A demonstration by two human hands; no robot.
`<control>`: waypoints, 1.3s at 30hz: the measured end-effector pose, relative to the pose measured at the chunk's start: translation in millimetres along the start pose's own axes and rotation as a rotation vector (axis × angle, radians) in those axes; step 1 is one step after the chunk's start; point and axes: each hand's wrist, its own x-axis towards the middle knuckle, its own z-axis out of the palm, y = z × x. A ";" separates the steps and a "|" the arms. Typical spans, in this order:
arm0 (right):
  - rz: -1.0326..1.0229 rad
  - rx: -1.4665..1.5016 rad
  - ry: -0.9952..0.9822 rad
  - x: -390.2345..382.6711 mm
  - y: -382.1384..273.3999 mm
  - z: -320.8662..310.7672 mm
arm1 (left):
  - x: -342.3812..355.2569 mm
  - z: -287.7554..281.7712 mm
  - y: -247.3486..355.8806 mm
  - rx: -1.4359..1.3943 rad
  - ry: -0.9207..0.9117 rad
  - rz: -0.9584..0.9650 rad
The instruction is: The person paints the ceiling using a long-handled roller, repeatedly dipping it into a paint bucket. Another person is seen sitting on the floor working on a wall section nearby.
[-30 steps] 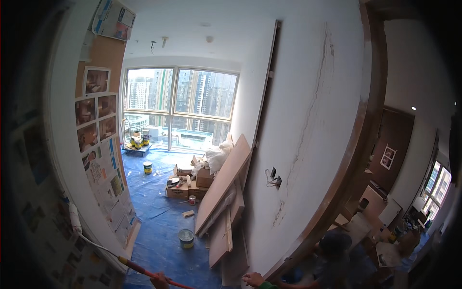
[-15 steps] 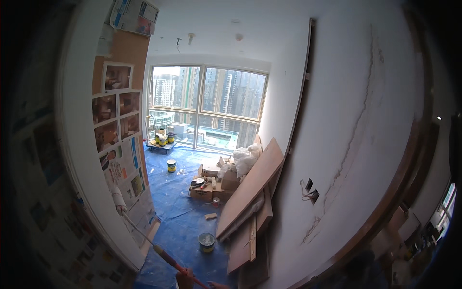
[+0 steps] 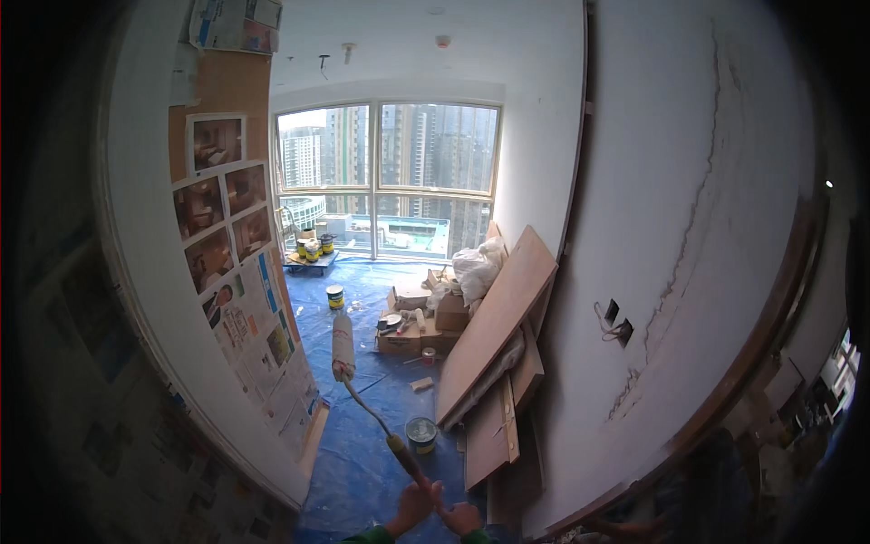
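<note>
A long-handled paint roller (image 3: pixel 405 456) rises in front of me, its white sleeve (image 3: pixel 343 349) upright over the blue-covered floor and apart from both walls. My left hand (image 3: pixel 414 506) is closed round the reddish lower handle. Close beside it, my right hand (image 3: pixel 461 518) grips the same handle a little lower, its fingers partly hidden. A bent metal rod joins the handle to the sleeve. Just beyond the handle, an open paint bucket (image 3: pixel 421 433) stands on the blue sheeting (image 3: pixel 349 426).
Wooden boards (image 3: pixel 497 331) lean against the right wall, which has a long crack and loose wires (image 3: pixel 609 319). Cardboard boxes (image 3: pixel 399 343) with tools and plastic bags lie beyond. Paint cans (image 3: pixel 313 247) stand near the window. Printed pages (image 3: pixel 245 344) cover the left partition.
The roller has swung away from the papered left partition to the middle, its sleeve now upright. Both hands have risen further into view, and the view has turned slightly left.
</note>
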 end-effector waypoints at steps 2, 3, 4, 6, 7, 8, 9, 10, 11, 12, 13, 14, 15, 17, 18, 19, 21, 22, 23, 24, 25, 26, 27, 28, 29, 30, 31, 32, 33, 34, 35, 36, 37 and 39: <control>-0.097 0.141 0.060 0.7 24.9 20.9 | 6.8 -8.3 -11.2 0.226 -0.079 0.110; -0.105 0.201 0.033 -2.6 29.3 28.0 | 7.9 -17.2 -1.4 0.010 -0.045 -0.055; -0.121 0.259 0.024 -2.9 32.8 30.5 | 12.8 -17.8 -4.0 -0.091 -0.035 -0.202; -0.130 0.267 0.017 -0.3 52.3 58.2 | 19.5 -17.1 -11.6 -0.180 0.030 -0.153; -0.055 0.310 -0.027 -6.2 55.0 58.3 | 22.9 -20.9 -9.0 -0.169 0.004 -0.114; 0.008 0.343 -0.068 -14.8 57.1 47.5 | 26.3 -15.2 -18.6 -0.238 0.015 -0.142; 0.037 0.420 -0.018 -25.0 65.8 41.3 | 30.1 -10.1 -24.0 -0.328 0.015 -0.149; 0.054 0.495 0.036 -31.3 74.2 32.5 | 36.0 -6.0 -27.9 -0.414 0.023 -0.158; 0.080 0.543 0.151 -39.2 88.5 21.8 | 38.7 -4.4 -32.6 -0.417 0.014 -0.150; 0.107 0.587 0.264 -52.4 108.3 9.1 | 39.7 -3.8 -37.9 -0.419 0.007 -0.145; 0.151 0.630 0.355 -73.3 125.6 -18.6 | 41.0 -2.9 -42.8 -0.423 0.008 -0.147; 0.188 0.666 0.441 -97.0 146.6 -46.8 | 42.1 -3.6 -46.3 -0.447 -0.015 -0.147; 0.206 0.802 0.513 -110.4 186.8 -55.5 | 45.8 -5.4 -44.6 -0.471 -0.041 -0.138; 0.276 0.891 0.705 -161.2 235.0 -101.3 | 47.6 -8.6 -34.1 -0.509 -0.051 -0.144; 0.295 0.919 0.782 -188.0 246.7 -123.8 | 48.7 -9.1 -33.5 -0.498 -0.063 -0.153; 0.313 0.943 0.859 -214.1 249.4 -146.6 | 50.5 -10.3 -35.4 -0.488 -0.072 -0.163; 0.335 0.950 0.913 -238.3 257.7 -157.1 | 57.3 -8.6 -33.6 -0.430 -0.076 -0.182; 0.337 0.949 0.932 -242.6 263.7 -161.2 | 62.3 -3.2 -34.9 -0.388 -0.072 -0.156; 0.301 0.932 0.895 -238.4 268.6 -153.8 | 68.1 3.6 -36.0 -0.345 -0.064 -0.135; 0.331 0.925 0.842 -232.1 267.3 -141.4 | 72.0 8.0 -37.5 -0.300 -0.052 -0.116; 0.355 0.912 0.785 -220.5 255.1 -133.8 | 75.1 11.9 -24.2 -0.270 -0.067 -0.136; 0.322 0.969 0.719 -205.1 246.4 -118.1 | 82.6 16.5 -21.2 -0.175 -0.103 -0.128; 0.292 1.023 0.652 -187.8 239.6 -98.1 | 87.4 19.8 -8.5 -0.220 -0.134 -0.157; 0.279 0.938 0.575 -169.6 237.6 -74.0 | 90.5 24.8 7.8 -0.266 -0.167 -0.181; 0.264 0.847 0.493 -152.4 235.7 -57.3 | 91.9 27.6 20.1 -0.243 -0.173 -0.186; 0.252 0.807 0.427 -144.3 221.3 -55.9 | 93.1 30.9 31.1 -0.221 -0.180 -0.192; 0.241 0.765 0.360 -139.4 205.0 -58.3 | 92.8 33.7 40.2 -0.200 -0.188 -0.200; 0.205 0.775 0.339 -130.6 201.0 -51.4 | 91.1 37.4 46.9 -0.182 -0.167 -0.197; 0.168 0.785 0.316 -122.3 199.1 -43.3 | 89.9 42.8 51.5 -0.163 -0.147 -0.196; 0.130 0.789 0.285 -113.6 197.4 -41.6 | 87.3 47.3 53.3 -0.145 -0.121 -0.202; 0.127 0.733 0.272 -109.1 189.3 -49.8 | 86.3 49.4 55.1 -0.113 -0.135 -0.179; 0.123 0.676 0.259 -109.2 180.5 -56.6 | 83.9 51.5 57.2 -0.088 -0.120 -0.174; 0.124 0.615 0.254 -106.6 173.5 -64.7 | 83.1 52.9 65.1 -0.071 -0.111 -0.168; 0.054 0.640 0.238 -89.0 178.5 -61.2 | 80.8 55.4 70.1 -0.017 -0.115 -0.149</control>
